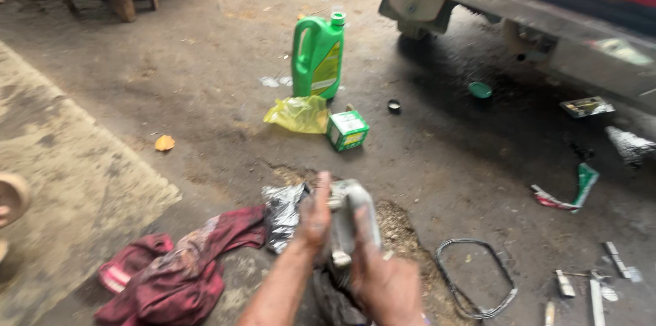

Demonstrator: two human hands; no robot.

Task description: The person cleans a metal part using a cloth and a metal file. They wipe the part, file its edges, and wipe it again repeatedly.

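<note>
A grey metal part (350, 220), blurred by motion, sits between both hands low in the middle of the view, above a dark, oily patch of the concrete floor (205, 93). The left hand (316, 215) is at the part's 9 o'clock, fingers curled around its side with the thumb up. The right hand (383, 278) is at its 5 o'clock, closed around the lower end with the fingers wrapped up along the part's right edge. Both hands are smeared with grease.

Just at 9 o'clock of the left hand lies a crumpled black plastic bag (283, 213), and beyond it a dark red rag (181, 264) spreads over the floor. At 3 o'clock of the hands lies a black rubber gasket (476, 278) in a loop, with several metal tools (588, 285) farther out. At 12 o'clock, well apart, stand a small green and white box (347, 129), a yellow plastic bag (299, 114) and an upright green jug (318, 58). A vehicle's bumper (519, 18) crosses the view at 1 o'clock.
</note>
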